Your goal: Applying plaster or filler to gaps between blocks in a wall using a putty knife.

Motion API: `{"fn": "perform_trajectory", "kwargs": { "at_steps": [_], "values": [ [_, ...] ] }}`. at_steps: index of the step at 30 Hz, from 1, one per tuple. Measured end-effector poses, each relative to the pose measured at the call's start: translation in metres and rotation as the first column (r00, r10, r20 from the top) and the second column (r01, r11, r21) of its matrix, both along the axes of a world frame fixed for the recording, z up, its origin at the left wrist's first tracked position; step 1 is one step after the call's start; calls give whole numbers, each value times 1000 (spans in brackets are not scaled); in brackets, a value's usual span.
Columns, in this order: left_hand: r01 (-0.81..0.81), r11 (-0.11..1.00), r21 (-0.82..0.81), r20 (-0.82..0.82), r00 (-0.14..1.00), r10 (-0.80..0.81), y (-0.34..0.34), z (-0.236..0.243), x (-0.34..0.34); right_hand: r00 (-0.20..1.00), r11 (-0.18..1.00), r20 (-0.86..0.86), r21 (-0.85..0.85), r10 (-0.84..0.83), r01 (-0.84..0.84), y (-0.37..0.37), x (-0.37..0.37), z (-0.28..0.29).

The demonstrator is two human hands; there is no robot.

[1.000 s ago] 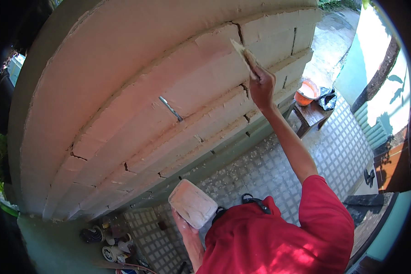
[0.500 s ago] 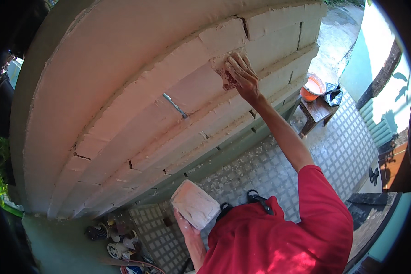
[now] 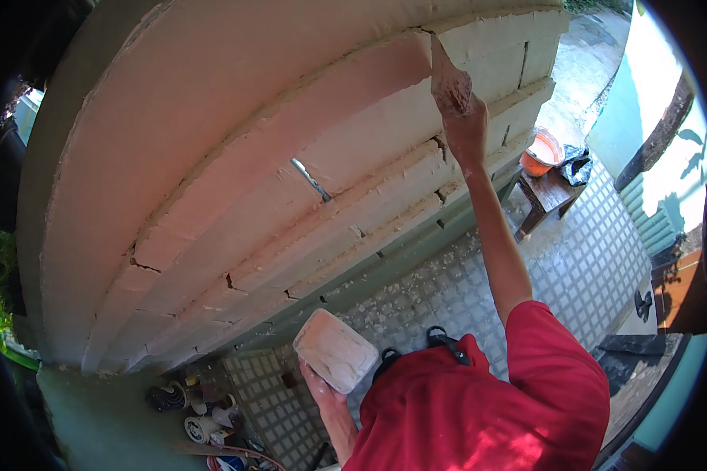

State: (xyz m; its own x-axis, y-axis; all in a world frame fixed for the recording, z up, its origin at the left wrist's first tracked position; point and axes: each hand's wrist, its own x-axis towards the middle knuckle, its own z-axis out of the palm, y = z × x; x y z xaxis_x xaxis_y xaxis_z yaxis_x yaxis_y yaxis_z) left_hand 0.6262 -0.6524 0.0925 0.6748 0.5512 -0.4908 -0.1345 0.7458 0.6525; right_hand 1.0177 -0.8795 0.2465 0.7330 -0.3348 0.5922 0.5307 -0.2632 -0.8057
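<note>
My right hand (image 3: pixel 467 129) reaches up to the wall, its fingers closed round a plaster-smeared putty knife (image 3: pixel 446 77). The knife's blade stands edge-on against a pale course of blocks, close to a dark vertical crack near the top. Down in front of my body, my left hand (image 3: pixel 320 386) supports a rounded rectangular tray (image 3: pixel 335 351) from below. Whitish-pink plaster covers the tray's upper face. The stepped block wall (image 3: pixel 353 145) has ledges and open joints, and light shows through one narrow slot (image 3: pixel 312 180).
A wooden stool (image 3: pixel 551 191) at the right carries an orange bucket (image 3: pixel 541 152) and a black plastic bag (image 3: pixel 576 166). Plaster crumbs dot the tiled floor (image 3: pixel 581 235). Several cans and tubs (image 3: pixel 200 428) crowd the lower left.
My right hand has moved right and slightly down, turning the putty knife from flat on the wall to edge-on. The passed-over course looks smoother. My left hand and the tray have hardly moved.
</note>
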Motion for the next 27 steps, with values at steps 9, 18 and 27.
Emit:
{"fn": "perform_trajectory", "kwargs": {
  "at_steps": [9, 18, 27],
  "values": [
    [11, 1000, -2, -5, 1000, -11, 8, -3, -1, 987, 974, 91, -174, -132, 147, 51, -26, 10],
    [67, 998, -6, 35, 997, -67, 18, 2, 5, 994, 963, 94, -270, 54, -27, 100, -76, 9],
    [50, 999, 22, 29, 998, -51, 9, 7, 8, 971, 995, 226, 73, -77, 61, 36, -18, -1]
  ]
}}
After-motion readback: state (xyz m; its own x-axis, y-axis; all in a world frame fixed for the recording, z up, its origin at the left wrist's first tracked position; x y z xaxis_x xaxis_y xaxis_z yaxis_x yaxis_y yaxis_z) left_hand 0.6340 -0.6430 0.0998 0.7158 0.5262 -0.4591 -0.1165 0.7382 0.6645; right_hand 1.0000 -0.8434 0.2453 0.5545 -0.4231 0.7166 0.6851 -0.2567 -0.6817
